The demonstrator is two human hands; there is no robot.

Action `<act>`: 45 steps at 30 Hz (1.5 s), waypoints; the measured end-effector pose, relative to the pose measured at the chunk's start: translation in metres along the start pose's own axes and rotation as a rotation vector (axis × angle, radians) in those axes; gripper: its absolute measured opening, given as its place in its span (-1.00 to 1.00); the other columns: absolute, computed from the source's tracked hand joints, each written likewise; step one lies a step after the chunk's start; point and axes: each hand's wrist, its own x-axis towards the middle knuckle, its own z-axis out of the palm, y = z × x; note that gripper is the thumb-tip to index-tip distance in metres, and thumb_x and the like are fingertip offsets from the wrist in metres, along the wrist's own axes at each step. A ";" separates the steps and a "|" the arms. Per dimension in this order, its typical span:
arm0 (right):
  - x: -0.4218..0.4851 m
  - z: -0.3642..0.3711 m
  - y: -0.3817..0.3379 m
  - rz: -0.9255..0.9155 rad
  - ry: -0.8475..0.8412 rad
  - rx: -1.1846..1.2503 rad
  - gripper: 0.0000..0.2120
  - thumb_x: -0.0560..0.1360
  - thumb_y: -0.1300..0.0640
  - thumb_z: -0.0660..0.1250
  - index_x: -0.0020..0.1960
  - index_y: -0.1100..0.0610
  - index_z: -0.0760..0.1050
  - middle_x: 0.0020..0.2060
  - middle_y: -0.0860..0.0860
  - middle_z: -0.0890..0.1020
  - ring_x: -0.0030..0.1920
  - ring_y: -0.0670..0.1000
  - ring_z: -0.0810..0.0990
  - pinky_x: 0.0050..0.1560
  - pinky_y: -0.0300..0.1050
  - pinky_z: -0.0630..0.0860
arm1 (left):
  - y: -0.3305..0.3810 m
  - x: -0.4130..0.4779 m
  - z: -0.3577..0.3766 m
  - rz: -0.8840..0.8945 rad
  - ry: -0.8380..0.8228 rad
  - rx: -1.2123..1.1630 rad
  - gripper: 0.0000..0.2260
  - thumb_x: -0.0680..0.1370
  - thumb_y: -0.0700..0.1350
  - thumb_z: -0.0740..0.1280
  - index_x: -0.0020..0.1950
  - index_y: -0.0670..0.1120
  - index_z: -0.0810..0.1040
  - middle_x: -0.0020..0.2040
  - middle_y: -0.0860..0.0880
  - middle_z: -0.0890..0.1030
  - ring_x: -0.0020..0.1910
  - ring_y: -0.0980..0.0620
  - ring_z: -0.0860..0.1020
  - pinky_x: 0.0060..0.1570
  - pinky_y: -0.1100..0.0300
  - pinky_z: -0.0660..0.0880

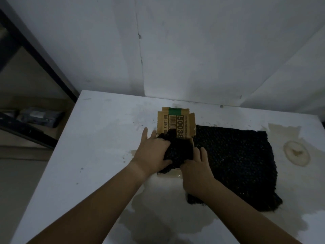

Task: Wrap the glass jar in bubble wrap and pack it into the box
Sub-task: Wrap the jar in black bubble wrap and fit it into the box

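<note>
Two bare forearms are reaching in from the near edge over a white, stained tabletop [98,138]. The right hand [197,171] is resting with its fingers curled against the near right side of a dark bundle of bubble wrap [177,154], its grip pressing into the wrap rather than closing fully round it. The left hand [151,152] is cupping the bundle's left side, thumb tucked under near the bottom edge and fingers spread, the fingertips reaching toward the cardboard beyond. The glass jar itself is not showing; whether it is inside the bundle cannot be told. Just right of the hands, a larger black sheet of bubble wrap [237,164] is lying flat on the tabletop, its near corner passing under the right wrist. Beyond the bundle and touching it, a brown cardboard box [175,122] is standing with a printed flap raised, showing a barcode, large digits and a green band. Behind it, a pale wall [193,50] is rising.
</note>
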 end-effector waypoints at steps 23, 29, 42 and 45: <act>0.004 0.000 0.021 -0.061 0.015 0.231 -0.70 0.43 -0.06 0.25 0.13 -0.02 0.53 0.26 0.01 0.51 0.52 0.20 0.05 0.51 0.17 -0.12 | 0.019 -0.056 0.015 0.024 -0.090 0.083 -0.51 0.43 -0.23 0.21 0.38 -0.14 0.47 0.48 -0.13 0.19 0.55 -0.25 -0.20 0.40 -0.16 -0.48; 0.009 0.000 0.035 -0.020 0.471 0.352 -0.42 0.29 -0.15 0.37 0.25 0.06 0.55 0.18 0.04 0.61 0.39 0.29 0.37 0.33 0.25 0.30 | 0.022 -0.066 0.014 0.010 -0.086 0.022 -0.50 0.24 -0.15 0.27 0.18 -0.03 0.63 0.17 0.03 0.59 0.50 -0.21 0.23 0.45 -0.18 -0.28; 0.063 -0.006 0.030 0.034 0.071 0.321 -0.05 0.23 -0.44 0.26 0.54 -0.17 0.08 0.54 0.04 0.18 0.52 0.32 -0.21 0.43 0.36 -0.30 | 0.021 -0.045 -0.001 0.060 0.030 0.002 -0.65 0.42 -0.05 0.29 0.19 -0.05 0.55 0.20 -0.04 0.53 0.50 -0.14 0.19 0.48 -0.14 -0.15; 0.069 -0.001 0.032 0.020 0.013 0.363 -0.05 0.24 -0.44 0.28 0.54 -0.17 0.09 0.55 0.03 0.15 0.52 0.32 -0.24 0.42 0.36 -0.32 | 0.017 -0.030 -0.001 0.056 0.153 -0.031 -0.37 0.34 0.11 0.31 0.39 -0.05 0.40 0.35 -0.03 0.40 0.46 -0.12 0.25 0.45 -0.13 0.00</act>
